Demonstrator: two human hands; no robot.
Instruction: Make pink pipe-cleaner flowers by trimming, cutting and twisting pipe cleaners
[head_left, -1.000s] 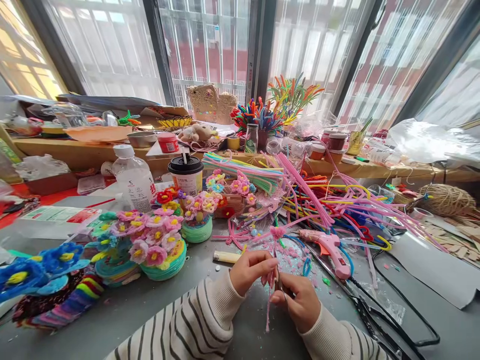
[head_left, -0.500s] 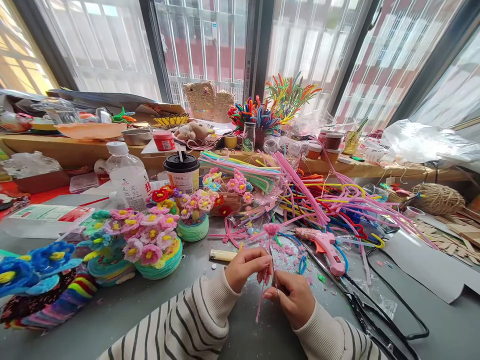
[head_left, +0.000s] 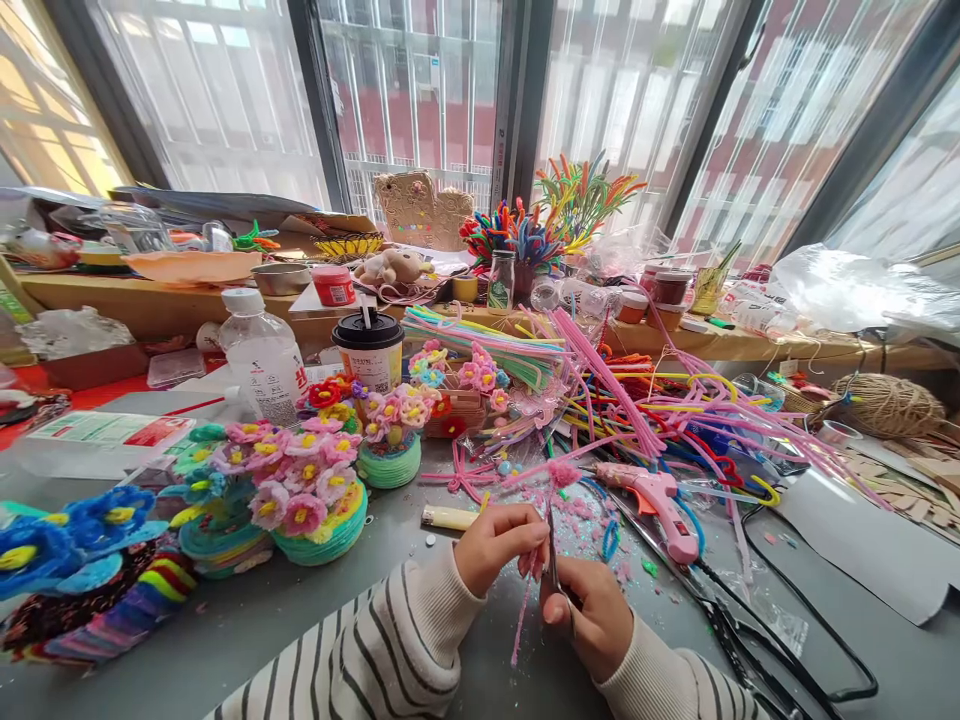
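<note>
My left hand [head_left: 504, 548] pinches a pink pipe cleaner [head_left: 520, 628], whose thin tail hangs below the fingers. Above the fingertips stands a fluffy pink tuft [head_left: 562, 474], which seems to be on the same piece. My right hand [head_left: 592, 612] is closed round scissors [head_left: 553, 560], their blades pointing up close beside the pink piece. Whether the blades touch it I cannot tell. Pink fluff clippings [head_left: 577, 522] lie scattered on the grey table behind the hands. A pink glue gun [head_left: 654, 500] rests to the right of them.
Pipe-cleaner flower pots [head_left: 319, 515] crowd the left side, near a plastic bottle [head_left: 262, 365] and a lidded cup [head_left: 369, 355]. Loose pink pipe cleaners [head_left: 611, 385] pile up at the back. A black cable [head_left: 832, 610] loops on the right. A cream stick [head_left: 448, 517] lies beside my left wrist.
The scissors have turned more upright beside the pink piece, and the right hand has shifted slightly. The pink tuft sits a little further right and lower. The whole view has moved slightly.
</note>
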